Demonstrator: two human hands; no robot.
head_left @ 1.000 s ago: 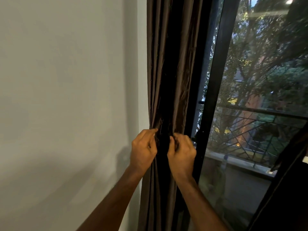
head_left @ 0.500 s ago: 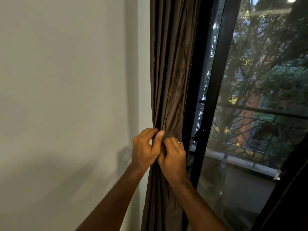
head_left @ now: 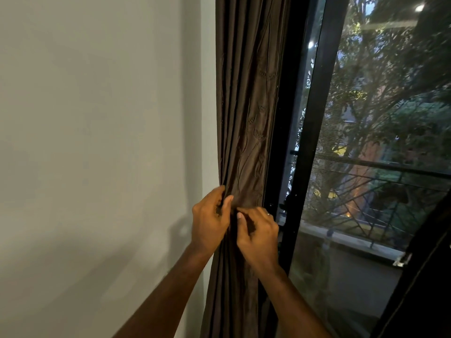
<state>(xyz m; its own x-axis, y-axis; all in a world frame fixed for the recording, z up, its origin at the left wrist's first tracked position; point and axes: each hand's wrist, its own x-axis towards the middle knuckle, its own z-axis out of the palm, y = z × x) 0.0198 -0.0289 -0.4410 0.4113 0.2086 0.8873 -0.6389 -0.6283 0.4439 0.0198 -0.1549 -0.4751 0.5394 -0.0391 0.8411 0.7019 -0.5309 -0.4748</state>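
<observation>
Both hands are on the brown curtain [head_left: 246, 118], which hangs bunched in narrow folds between the pale wall [head_left: 97, 142] and the black window frame [head_left: 314, 142]. The left hand [head_left: 210, 220] pinches the wall-side edge of the bunch between thumb and curled fingers. The right hand [head_left: 258, 232], with a ring [head_left: 268, 214] on one finger, curls round the folds just beside it. Set so close together, they look to me to be squeezing the pleats into one neat bundle, perhaps for tying back clear of the glass. The cloth is dark, faintly glossy, stitched with a trailing leafy pattern, and narrows where it is gripped
</observation>
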